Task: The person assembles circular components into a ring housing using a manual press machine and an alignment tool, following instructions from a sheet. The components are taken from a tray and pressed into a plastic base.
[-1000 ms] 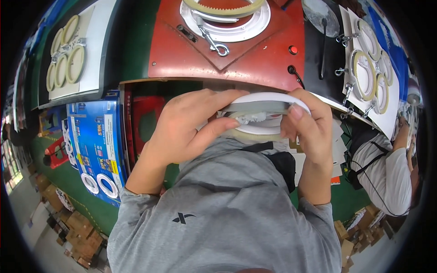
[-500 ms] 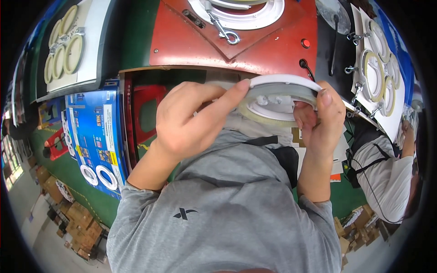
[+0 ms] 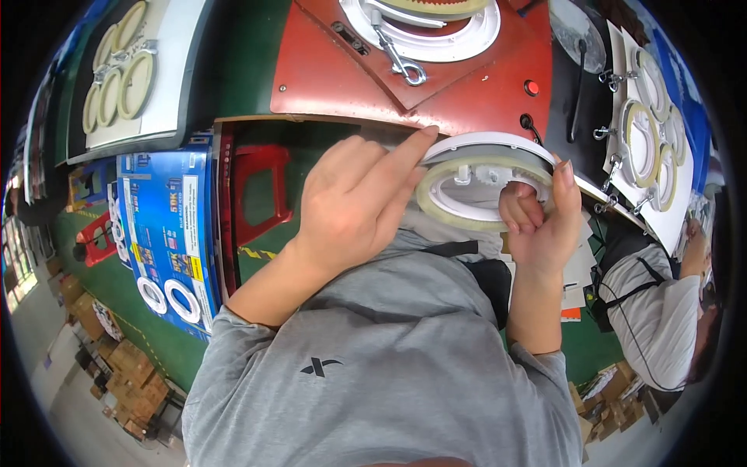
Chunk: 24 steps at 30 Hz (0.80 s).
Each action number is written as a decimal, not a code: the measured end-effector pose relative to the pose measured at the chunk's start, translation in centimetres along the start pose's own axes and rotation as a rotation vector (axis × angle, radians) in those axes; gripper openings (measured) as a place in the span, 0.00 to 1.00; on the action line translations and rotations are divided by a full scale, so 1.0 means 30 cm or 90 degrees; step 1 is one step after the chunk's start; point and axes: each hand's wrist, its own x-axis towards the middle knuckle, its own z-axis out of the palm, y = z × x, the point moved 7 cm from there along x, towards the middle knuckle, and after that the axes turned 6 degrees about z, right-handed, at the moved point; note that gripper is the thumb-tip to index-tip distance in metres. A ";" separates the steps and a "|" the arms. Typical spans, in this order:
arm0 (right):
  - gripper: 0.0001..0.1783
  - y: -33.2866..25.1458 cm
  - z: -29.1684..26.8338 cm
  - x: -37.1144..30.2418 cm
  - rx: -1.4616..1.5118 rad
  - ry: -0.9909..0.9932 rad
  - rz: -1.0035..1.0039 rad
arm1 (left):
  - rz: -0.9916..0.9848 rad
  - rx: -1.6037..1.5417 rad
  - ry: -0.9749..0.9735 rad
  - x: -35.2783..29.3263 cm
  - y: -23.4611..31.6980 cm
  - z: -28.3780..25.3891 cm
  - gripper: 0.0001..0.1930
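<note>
In front of my chest I hold a round ring part, made of a cream ring (image 3: pixel 459 222) and a white curved band (image 3: pixel 490 140) along its far side. Small white fittings (image 3: pixel 492 176), one toothed like a gear, show inside the ring. My right hand (image 3: pixel 543 214) grips the right side, thumb up along the outside and fingers curled through the opening. At the left end my left hand (image 3: pixel 350 206) has its index finger stretched along the white band. Its other fingers are bent against the ring's side, and its thumb is hidden.
Beyond my hands stands a red machine top (image 3: pixel 311 70) with a white ring (image 3: pixel 459 50), a metal snap hook (image 3: pixel 411 74) and a red button (image 3: pixel 531 89). Boards with clamped rings (image 3: pixel 642 140) flank it. A red stool (image 3: pixel 257 187) is below left; a co-worker's sleeve (image 3: pixel 654 311) is at right.
The ring has tilted, so more of its inner opening and fittings show. My left hand has shifted right along with it. The whole view has moved slightly.
</note>
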 end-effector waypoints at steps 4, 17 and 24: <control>0.28 0.031 0.008 0.000 0.105 0.032 0.047 | -0.085 -0.166 0.002 -0.006 -0.023 0.017 0.20; 0.33 0.050 0.033 0.015 0.184 0.022 0.039 | -0.180 -0.329 -0.027 0.009 -0.066 0.027 0.18; 0.33 0.021 0.045 0.035 0.198 0.041 0.021 | -0.268 -0.363 0.080 -0.049 -0.046 0.064 0.22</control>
